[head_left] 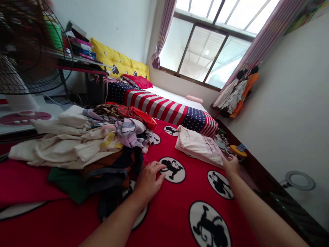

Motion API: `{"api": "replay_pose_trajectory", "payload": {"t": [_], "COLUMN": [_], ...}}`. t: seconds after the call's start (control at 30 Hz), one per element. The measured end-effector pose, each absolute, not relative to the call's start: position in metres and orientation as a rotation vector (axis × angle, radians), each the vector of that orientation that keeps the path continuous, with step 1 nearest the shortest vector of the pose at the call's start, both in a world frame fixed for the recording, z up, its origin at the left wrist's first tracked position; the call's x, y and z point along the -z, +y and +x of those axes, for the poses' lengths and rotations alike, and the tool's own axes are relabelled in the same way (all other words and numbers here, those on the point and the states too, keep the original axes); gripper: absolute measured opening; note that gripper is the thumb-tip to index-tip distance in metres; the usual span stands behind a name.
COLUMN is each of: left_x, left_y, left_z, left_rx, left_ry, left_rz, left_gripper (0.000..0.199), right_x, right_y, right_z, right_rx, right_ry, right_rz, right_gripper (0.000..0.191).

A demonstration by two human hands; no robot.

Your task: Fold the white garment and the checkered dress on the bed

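The folded cream cloth garment (196, 144) is lying far and right of the empty, half-open left hand (150, 180), its long axis running rightward to the closer right hand (231, 165), curled at its end, grip unclear.

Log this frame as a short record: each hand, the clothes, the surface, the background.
left hand: open, palm down, beside the pile; contact with the sheet unclear
right hand: at the near right corner of the folded cloth; grip unclear
pile: loose, mixed clothes, left of the left hand
folded cloth: whitish, flat on the sheet
sheet: red, with black figures in white circles
background: fan at left, striped bedding, window
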State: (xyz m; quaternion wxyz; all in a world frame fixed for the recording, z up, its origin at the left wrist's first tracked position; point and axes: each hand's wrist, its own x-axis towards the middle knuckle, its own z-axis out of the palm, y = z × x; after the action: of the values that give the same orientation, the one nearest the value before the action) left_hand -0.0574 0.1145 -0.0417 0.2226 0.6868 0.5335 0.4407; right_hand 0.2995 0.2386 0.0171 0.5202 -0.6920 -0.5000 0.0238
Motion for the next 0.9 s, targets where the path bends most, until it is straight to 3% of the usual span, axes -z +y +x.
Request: {"api": "replay_pose_trajectory", "payload": {"t": [0.17,0.5,0.9], "left_x": [0.043,0.038,0.038], "left_y": [0.115,0.113,0.109], "left_z": [-0.058,-0.062,-0.066], "left_rx": [-1.236,-1.26,-1.37], "left_ry": [1.467,1.384,1.287], "left_rz": [1.908,1.961,1.926], "left_gripper": [0.022,0.019,0.02], "right_x": [0.011,0.026,0.025], "right_y": [0.213,0.048,0.019], "right_z": [0.262,0.102,0.092], "right_rx": [-0.17,-1.096,-0.966], "right_ry": [-1.229,-1.181,-1.449], "right_rz": [-1.596,-1.22,-1.189], "right_gripper": [0.054,0.037,0.017]}}
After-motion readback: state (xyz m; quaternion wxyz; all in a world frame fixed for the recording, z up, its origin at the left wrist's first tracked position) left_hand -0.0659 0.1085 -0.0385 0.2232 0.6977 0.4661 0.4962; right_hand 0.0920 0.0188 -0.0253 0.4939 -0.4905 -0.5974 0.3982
